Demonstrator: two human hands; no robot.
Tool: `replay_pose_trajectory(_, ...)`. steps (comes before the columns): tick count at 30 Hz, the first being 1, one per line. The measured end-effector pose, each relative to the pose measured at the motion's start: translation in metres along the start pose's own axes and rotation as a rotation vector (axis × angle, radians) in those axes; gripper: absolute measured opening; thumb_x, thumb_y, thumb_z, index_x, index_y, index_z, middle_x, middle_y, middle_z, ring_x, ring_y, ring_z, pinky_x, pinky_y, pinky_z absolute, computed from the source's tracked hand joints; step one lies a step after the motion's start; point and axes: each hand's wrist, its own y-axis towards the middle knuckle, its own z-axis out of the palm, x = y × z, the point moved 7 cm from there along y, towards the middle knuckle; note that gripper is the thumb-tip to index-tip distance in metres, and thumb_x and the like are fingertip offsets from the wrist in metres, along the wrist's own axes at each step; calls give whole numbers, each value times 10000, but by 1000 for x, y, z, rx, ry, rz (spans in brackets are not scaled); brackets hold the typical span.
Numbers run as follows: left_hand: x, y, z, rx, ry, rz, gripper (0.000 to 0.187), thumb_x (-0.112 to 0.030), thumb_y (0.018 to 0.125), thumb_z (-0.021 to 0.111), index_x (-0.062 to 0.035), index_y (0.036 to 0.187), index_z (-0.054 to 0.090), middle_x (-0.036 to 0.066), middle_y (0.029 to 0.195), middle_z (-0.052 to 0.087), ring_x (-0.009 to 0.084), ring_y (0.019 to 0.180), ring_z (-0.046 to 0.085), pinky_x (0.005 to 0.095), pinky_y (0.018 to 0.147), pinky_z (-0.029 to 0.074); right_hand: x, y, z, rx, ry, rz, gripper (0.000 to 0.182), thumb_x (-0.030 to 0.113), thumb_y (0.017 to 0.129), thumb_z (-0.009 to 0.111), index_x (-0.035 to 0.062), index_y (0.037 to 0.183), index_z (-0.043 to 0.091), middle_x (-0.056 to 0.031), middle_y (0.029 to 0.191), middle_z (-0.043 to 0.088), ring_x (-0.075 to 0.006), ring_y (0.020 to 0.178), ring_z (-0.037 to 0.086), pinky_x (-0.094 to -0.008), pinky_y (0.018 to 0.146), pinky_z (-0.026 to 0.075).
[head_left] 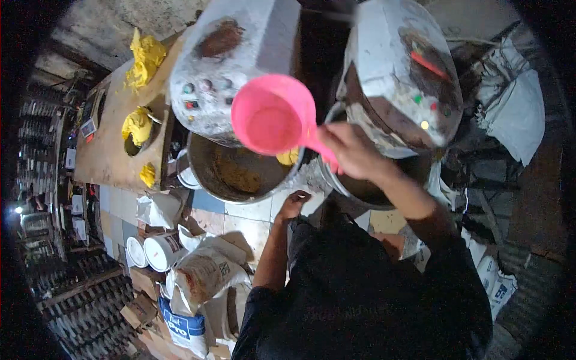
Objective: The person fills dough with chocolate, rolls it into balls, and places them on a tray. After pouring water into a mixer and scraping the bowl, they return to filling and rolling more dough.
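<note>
My right hand (351, 150) is closed round the handle of a pink plastic dipper (246, 114), raised above the mixers. The dipper's round cup faces up toward me, and only its pink inside shows. Behind it, a steel mixing bowl (201, 180) has yellow dough or crumbs on its bottom and a yellow lump (289, 157) at its right side. Low near my body, my left hand (292, 205) hangs close to that bowl's front rim, fingers loosely curled with a gap, nothing seen in it. A second bowl (354, 191) is partly hidden beneath my right forearm.
Two white, stained mixer heads (273, 30) (384, 54) stand over the bowls. Yellow dough (138, 126) lies on a wooden table (108, 156) at left. White buckets (162, 252), sacks (207, 270) and cartons (138, 309) crowd the tiled floor. More sacks (501, 288) stand at right.
</note>
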Motion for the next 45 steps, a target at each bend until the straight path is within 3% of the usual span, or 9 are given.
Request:
replay_pose_trajectory(2,70,4,5,-31,-276,239,377,-340,924,567,-70,1184,607,4,844,604,110,638,546,282,571,469,-39,-40,9,-14,-88,2,395,351,1016,408,26,853,562,-29,629,565,-108,486,548,-295,455,448)
replay_pose_trajectory(4,132,9,15,-90,-599,12,392,-353,920,569,-99,1217,601,-65,722,492,38,579,462,190,481,372,-57,-79,15,-135,-67,-118,353,291,1008,431,15,843,576,-70,622,576,-151,481,567,-323,471,451)
replay_pose_trajectory(9,171,-4,31,-344,-90,-246,388,-383,896,580,-126,1185,613,-28,794,535,95,675,498,284,577,366,-128,-149,30,-343,-194,-360,277,197,990,439,-18,913,595,-185,687,612,-301,581,632,-386,545,474)
replay_pose_trajectory(14,163,-16,37,-471,341,-382,385,-413,872,591,-152,1153,625,9,865,577,152,771,534,379,673,361,-153,-170,22,-126,9,-19,240,141,947,466,-74,1006,554,-225,832,584,-395,696,587,-468,658,482)
replay_pose_trajectory(29,142,-45,23,-637,501,-567,338,-487,806,620,-216,999,675,106,1069,690,319,1060,615,669,971,264,-225,-178,-7,-248,20,24,412,298,1003,345,-22,823,531,-219,712,540,-326,692,568,-431,686,435)
replay_pose_trajectory(35,146,-41,32,-606,439,-557,369,-475,778,650,-205,1028,685,119,1046,697,339,1057,611,641,1021,220,-239,-173,-25,-233,-23,241,411,305,982,358,-15,884,595,-268,780,614,-433,792,623,-504,741,472)
replay_pose_trajectory(38,149,-39,36,-614,427,-576,370,-465,774,653,-205,1034,685,105,1028,701,333,1055,610,634,1009,243,-243,-171,-27,-212,12,238,419,304,1008,329,-14,868,563,-176,691,564,-255,676,569,-426,680,438)
replay_pose_trajectory(41,152,-35,37,-610,434,-579,366,-467,772,659,-201,1022,685,96,1016,703,329,1048,611,628,981,278,-253,-163,-26,-211,8,184,416,307,1004,326,-2,907,587,-171,698,581,-246,678,581,-420,689,453)
replay_pose_trajectory(45,148,-34,39,-597,428,-570,347,-470,767,672,-206,992,685,89,1013,703,329,1038,613,624,939,317,-253,-160,-29,-170,-62,111,306,208,962,370,-11,955,583,-249,807,620,-429,788,617,-522,718,472)
